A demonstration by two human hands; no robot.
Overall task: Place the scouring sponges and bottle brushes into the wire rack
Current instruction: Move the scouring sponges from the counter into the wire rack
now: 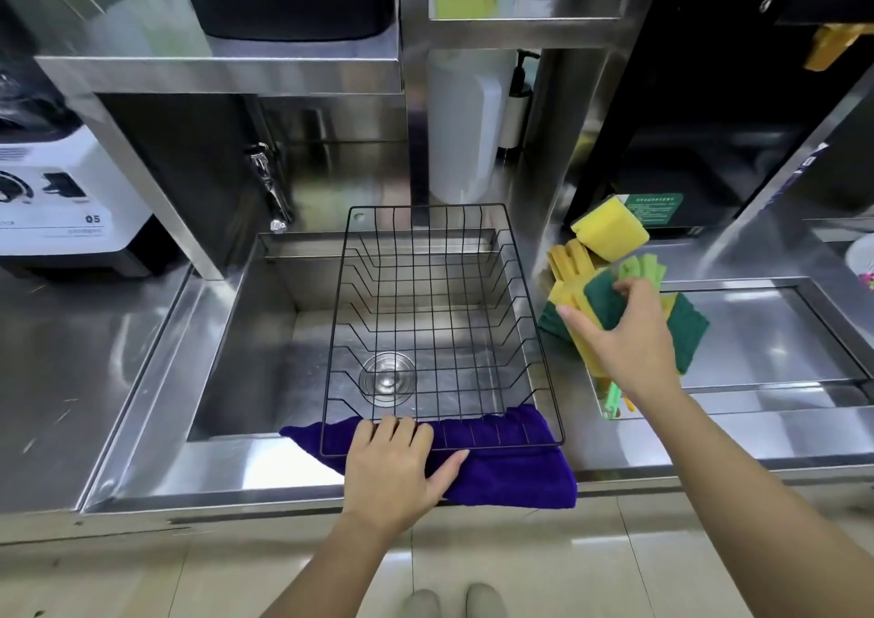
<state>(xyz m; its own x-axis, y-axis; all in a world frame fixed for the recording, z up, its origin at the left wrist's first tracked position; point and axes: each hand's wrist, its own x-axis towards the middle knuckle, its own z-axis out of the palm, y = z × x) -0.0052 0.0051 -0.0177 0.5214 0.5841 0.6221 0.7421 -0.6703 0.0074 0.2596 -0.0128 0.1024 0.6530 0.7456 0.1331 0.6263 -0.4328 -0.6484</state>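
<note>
Right of the wire rack (442,329) that spans the sink (246,333), our right hand (624,338) closes its grip on a green-and-yellow scouring sponge (598,303) atop the sponge pile (610,234), while our left hand (397,466) lies flat, fingers spread, on the rack's near rim and the purple cloth (511,475).

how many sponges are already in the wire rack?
0. The wire rack over the sink holds nothing. The sponges sit in a pile on the counter to its right, where the right hand is gripping one. Pile overlaps, so its exact count is unclear.
</note>
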